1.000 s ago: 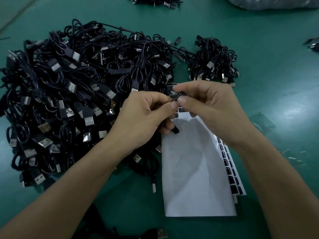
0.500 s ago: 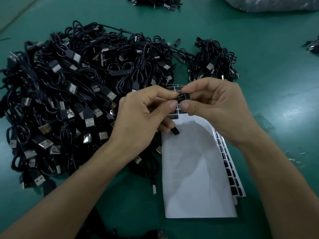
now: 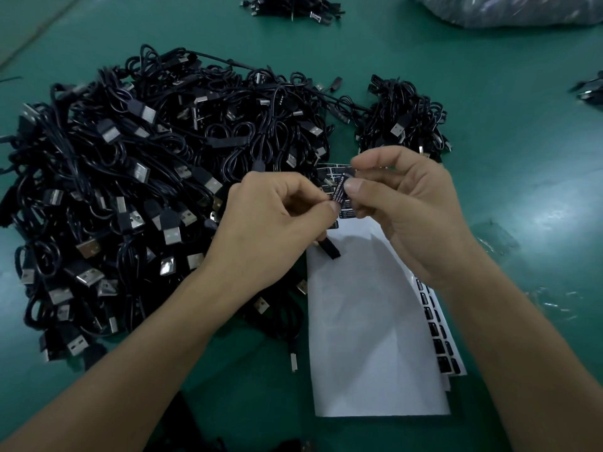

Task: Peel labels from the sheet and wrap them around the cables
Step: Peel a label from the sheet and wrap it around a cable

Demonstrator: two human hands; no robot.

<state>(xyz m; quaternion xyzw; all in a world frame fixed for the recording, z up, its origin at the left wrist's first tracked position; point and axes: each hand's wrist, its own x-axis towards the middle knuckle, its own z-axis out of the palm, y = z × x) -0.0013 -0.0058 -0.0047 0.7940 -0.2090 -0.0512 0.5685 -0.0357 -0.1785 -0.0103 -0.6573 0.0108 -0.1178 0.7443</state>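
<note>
Our left hand [image 3: 277, 223] and right hand [image 3: 408, 216] pinch label [image 3: 340, 190] against cable [image 3: 330, 247]. Label looks flimsy, tacky; we'd grip edges only.

Two hands, left hand [image 3: 270, 223] and right hand [image 3: 408, 210], pinch one peeled label [image 3: 341, 187]; the one desk [image 3: 489, 125] carries one big cable heap [image 3: 146, 177] too tangled to count, two smaller bundles, a near bundle [image 3: 404, 122] and a far bundle [image 3: 293, 8], one plastic bag [image 3: 505, 11], one blank white sheet [image 3: 368, 321] and at least two label sheets [image 3: 440, 340] beneath it.
</note>
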